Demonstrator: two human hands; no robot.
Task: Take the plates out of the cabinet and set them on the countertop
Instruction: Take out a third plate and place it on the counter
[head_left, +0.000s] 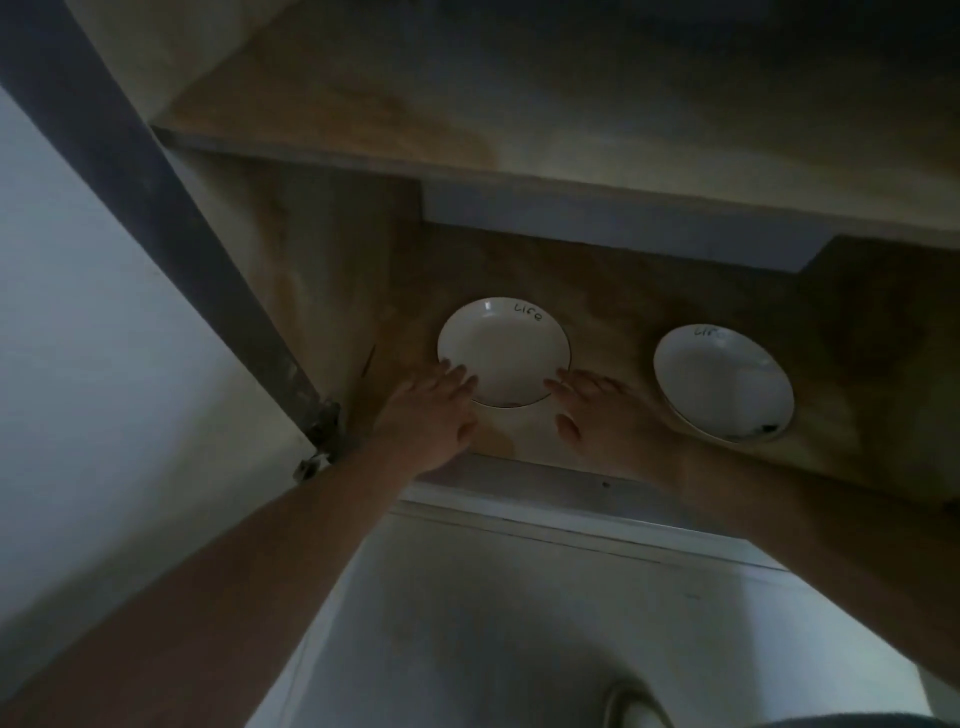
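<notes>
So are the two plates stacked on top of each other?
No, the left plate and right plate sit apart, side by side on the cabinet shelf.

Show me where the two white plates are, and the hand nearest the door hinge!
left plate (504, 351): head view, on the bare middle of its bowl.
right plate (722, 382): head view, on the middle of its bowl.
left hand (428, 415): head view, on the back of the hand.

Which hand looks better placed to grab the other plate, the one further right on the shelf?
The right hand. It lies just beside the right plate, while the left hand sits at the far side of the left plate, which both hands' fingers now touch at its near rim.
</notes>
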